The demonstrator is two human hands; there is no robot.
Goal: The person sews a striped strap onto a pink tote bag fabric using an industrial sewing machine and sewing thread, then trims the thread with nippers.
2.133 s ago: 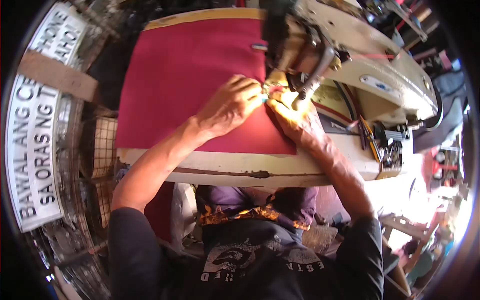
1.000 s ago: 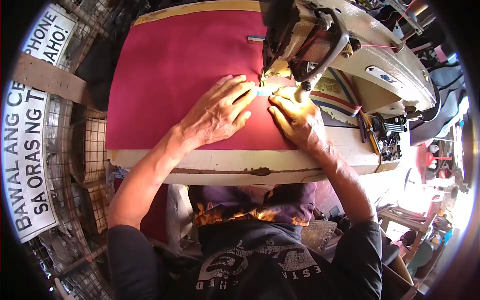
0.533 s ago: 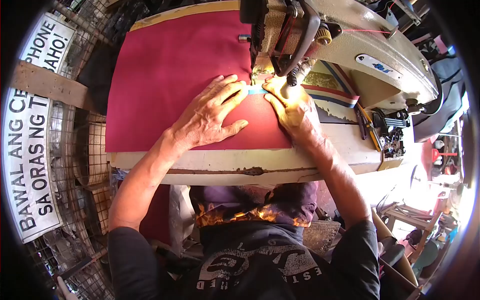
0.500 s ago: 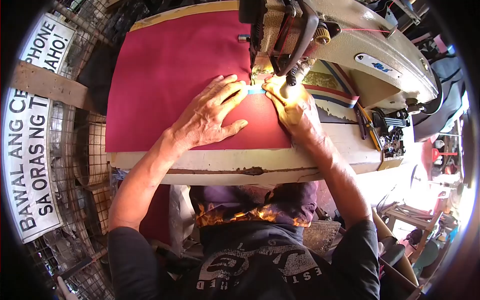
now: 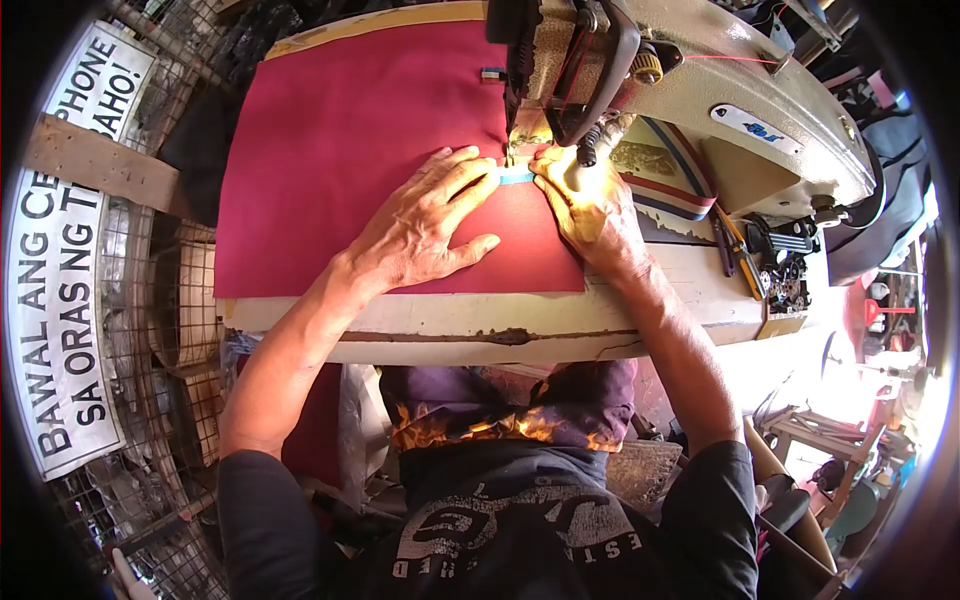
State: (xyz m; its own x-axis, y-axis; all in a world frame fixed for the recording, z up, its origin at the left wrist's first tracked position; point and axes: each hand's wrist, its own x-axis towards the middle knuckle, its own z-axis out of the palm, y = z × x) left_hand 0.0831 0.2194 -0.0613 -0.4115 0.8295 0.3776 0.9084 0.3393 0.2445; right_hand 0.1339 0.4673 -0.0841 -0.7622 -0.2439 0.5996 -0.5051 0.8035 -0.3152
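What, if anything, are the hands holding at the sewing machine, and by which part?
A small light-blue strip on the red fabric: left hand presses its left end, right hand its right end; a pinch cannot be told.

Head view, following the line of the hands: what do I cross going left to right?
A white lettered sign → left hand → light blue strip → right hand → striped ribbon → black tool clutter.
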